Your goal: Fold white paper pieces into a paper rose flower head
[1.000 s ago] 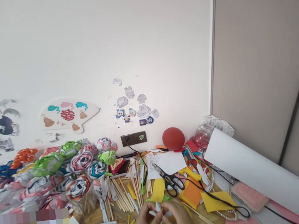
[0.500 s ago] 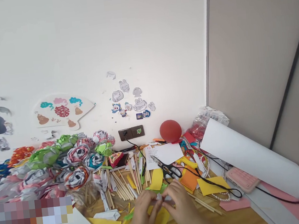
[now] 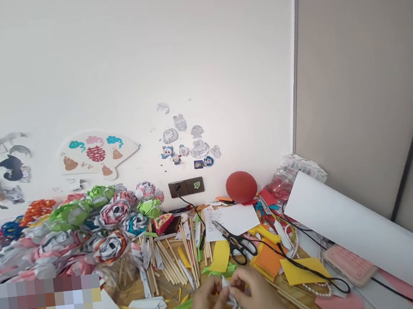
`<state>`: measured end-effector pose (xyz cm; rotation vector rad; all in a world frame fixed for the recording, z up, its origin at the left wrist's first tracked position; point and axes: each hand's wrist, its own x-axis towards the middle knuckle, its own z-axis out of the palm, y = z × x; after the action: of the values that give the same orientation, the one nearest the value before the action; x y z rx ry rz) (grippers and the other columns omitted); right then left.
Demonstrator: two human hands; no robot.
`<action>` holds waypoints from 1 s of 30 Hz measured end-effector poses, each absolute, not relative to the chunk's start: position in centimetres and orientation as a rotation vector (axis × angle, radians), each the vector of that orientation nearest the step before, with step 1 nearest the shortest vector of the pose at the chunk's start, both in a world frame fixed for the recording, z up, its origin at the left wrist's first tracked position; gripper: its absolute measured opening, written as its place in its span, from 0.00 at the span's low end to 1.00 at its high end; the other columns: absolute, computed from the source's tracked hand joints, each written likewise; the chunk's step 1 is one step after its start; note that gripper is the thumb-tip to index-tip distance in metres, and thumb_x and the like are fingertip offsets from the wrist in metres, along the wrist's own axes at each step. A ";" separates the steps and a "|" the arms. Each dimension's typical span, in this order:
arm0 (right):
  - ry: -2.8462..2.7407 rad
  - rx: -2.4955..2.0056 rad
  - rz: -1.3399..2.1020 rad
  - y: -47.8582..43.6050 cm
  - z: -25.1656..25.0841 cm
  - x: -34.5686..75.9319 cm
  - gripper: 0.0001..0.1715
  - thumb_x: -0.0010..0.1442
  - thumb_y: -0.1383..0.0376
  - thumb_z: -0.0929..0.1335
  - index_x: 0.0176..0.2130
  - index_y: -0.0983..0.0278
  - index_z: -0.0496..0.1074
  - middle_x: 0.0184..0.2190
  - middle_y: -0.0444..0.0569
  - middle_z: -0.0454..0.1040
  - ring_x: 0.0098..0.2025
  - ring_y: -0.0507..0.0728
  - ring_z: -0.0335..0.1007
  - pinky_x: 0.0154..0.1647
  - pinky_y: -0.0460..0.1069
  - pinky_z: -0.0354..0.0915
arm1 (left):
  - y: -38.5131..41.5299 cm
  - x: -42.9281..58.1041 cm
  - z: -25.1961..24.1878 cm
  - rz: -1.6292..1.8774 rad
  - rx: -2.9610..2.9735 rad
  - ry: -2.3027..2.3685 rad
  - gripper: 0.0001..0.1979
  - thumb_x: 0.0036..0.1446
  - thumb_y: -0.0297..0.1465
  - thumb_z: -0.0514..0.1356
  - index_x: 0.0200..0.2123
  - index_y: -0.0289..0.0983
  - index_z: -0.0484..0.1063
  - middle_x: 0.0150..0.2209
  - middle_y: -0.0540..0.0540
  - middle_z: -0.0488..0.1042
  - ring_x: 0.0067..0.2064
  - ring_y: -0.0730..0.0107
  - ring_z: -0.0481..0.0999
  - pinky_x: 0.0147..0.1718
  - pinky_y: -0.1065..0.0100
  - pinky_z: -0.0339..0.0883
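beneath you spreads the wooden table (image 3: 123, 297); paper flowers (image 3: 115, 213) heap up on its left. at the near middle, your left hand (image 3: 207, 304) and right hand (image 3: 256, 294) both have fingers pinched closed. black scissors (image 3: 233, 240) lie farther off, and white folded paper (image 3: 225, 282) is gripped between your fingertips.

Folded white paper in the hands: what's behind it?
Beyond the folded white paper lie green paper, yellow paper and black-handled scissors. The left hand and right hand cover whatever lies directly beneath them.
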<state>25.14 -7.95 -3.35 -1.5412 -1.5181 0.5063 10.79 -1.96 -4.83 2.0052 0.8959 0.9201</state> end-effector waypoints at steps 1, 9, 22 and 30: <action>-1.511 -1.541 0.534 -7.9 -3.3 25.1 0.02 0.51 0.69 0.65 0.27 0.65 0.69 0.27 0.47 0.72 0.32 0.56 0.68 0.32 0.46 0.60 | -1.9 10.8 -5.0 0.919 1.995 0.898 0.16 0.54 0.43 0.53 0.24 0.37 0.66 0.24 0.48 0.68 0.29 0.67 0.68 0.30 0.70 0.61; -1.434 -1.526 0.693 -7.3 -4.2 24.5 0.02 0.48 0.69 0.64 0.24 0.64 0.64 0.21 0.43 0.68 0.26 0.53 0.64 0.27 0.45 0.57 | -1.9 11.2 -5.5 0.885 1.930 0.939 0.19 0.53 0.47 0.51 0.23 0.37 0.63 0.22 0.51 0.64 0.26 0.70 0.64 0.26 0.71 0.59; -1.406 -1.361 0.942 -6.5 -5.2 24.9 0.08 0.47 0.64 0.64 0.22 0.63 0.58 0.19 0.39 0.59 0.23 0.50 0.57 0.25 0.44 0.54 | -1.4 10.8 -5.3 0.721 1.987 0.920 0.18 0.54 0.46 0.51 0.23 0.38 0.63 0.21 0.54 0.60 0.25 0.71 0.61 0.25 0.73 0.56; -1.383 -1.310 0.944 -6.3 -5.4 25.0 0.08 0.46 0.63 0.63 0.22 0.63 0.57 0.19 0.39 0.58 0.23 0.49 0.55 0.24 0.44 0.52 | -1.4 10.8 -6.1 0.758 1.915 0.866 0.16 0.54 0.44 0.52 0.26 0.37 0.65 0.24 0.51 0.65 0.28 0.70 0.65 0.29 0.72 0.59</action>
<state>25.02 -6.30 -5.39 -1.3102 -1.3828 0.9436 10.76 -1.36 -6.06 1.9150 0.8657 0.7578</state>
